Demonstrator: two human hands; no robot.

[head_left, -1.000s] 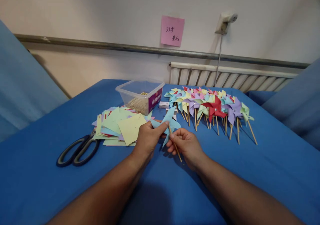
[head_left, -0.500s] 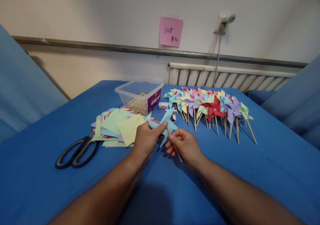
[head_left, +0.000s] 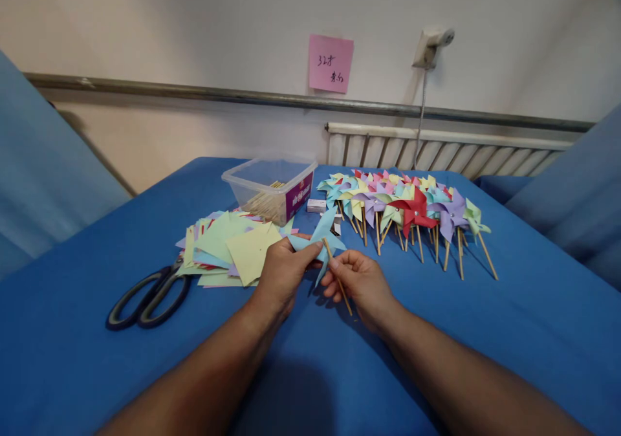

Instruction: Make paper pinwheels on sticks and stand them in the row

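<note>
- Left hand grip pinched the light-blue pinwheel, held just above the blue surface.
- Right hand grip pinched the wooden stick, its top touching the pinwheel's centre.
- Paper squares lay just left; scissors farther left.

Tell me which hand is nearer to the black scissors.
Left. The left hand pinches the light blue pinwheel just right of the paper pile, with the scissors on its left; the right hand, gripping the wooden stick, sits farther right.
</note>
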